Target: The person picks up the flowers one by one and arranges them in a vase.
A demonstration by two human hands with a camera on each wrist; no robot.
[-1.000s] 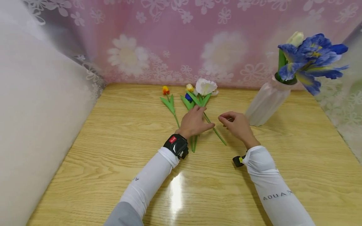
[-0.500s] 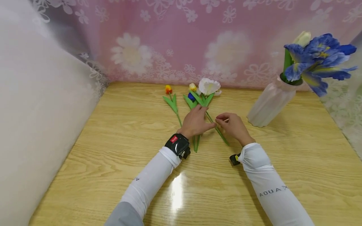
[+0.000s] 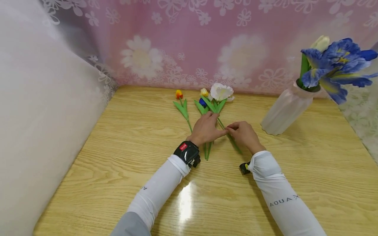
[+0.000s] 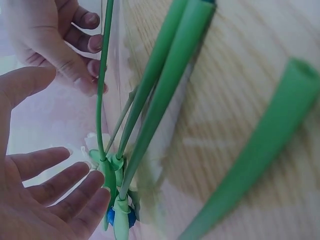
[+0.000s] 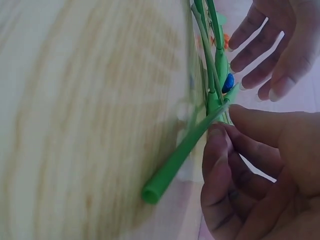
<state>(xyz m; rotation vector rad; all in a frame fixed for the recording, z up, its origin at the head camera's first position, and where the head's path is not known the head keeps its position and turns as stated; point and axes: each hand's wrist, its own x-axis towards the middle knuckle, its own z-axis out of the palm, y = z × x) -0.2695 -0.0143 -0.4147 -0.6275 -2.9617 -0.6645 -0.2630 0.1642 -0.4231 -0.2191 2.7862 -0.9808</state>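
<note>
An artificial white flower [image 3: 220, 91] lies on the wooden table, its green stem [image 3: 235, 146] slanting down to the right. My right hand [image 3: 243, 136] pinches that stem between thumb and fingers, as the right wrist view shows. Above the stems my left hand [image 3: 205, 129] is spread with its fingers extended, close to the flowers' leaves; in the left wrist view its fingers [image 4: 75, 175] hold nothing. Beneath it lie a yellow-and-white tulip [image 3: 204, 92] and a blue flower [image 3: 202, 102], their stems partly hidden by the hand.
An orange-red tulip [image 3: 178, 94] lies to the left of the bunch. At the right stands a pale pink vase [image 3: 286, 111] holding a large blue iris [image 3: 339, 65] and a white tulip bud [image 3: 321, 43]. A pink floral curtain [image 3: 183, 42] hangs behind the table.
My right hand has moved left to the white flower's stem, and its fingers now pinch it. My left hand has stayed over the bunch. The head view has shifted slightly left.
</note>
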